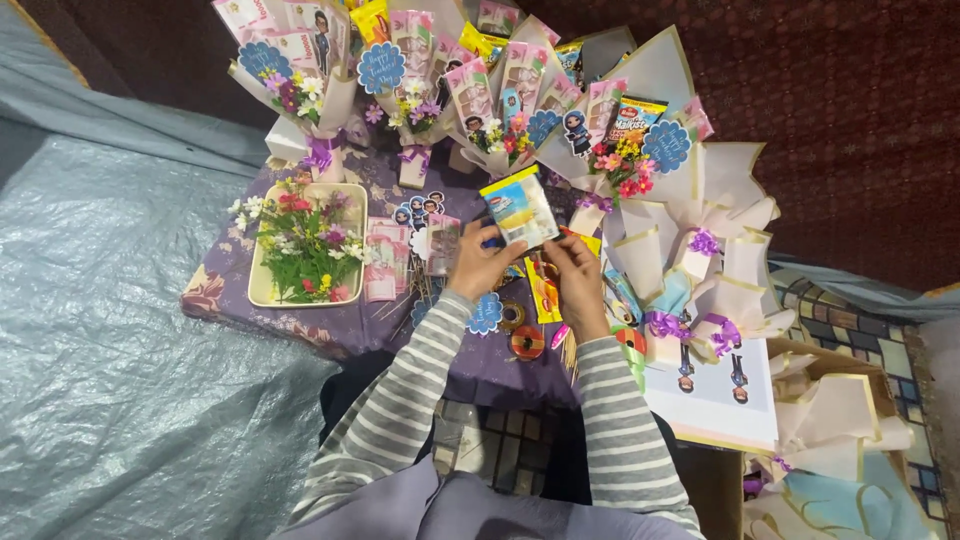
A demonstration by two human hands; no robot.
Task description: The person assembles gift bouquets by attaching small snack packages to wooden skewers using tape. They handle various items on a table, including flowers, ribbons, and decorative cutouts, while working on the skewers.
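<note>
Hands in striped sleeves, left (478, 262) and right (578, 272), pinched shut on a light, crinkly snack packet's (520, 207) lower edge, seemingly best gripped there, above a purple table (480, 365), flower tray (262, 290) and gift bouquets (520, 105) beyond.

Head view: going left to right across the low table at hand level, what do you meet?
Grey tarp → tray of flowers → left hand → snack packet held in both hands → right hand → purple-ribboned paper wraps.
</note>
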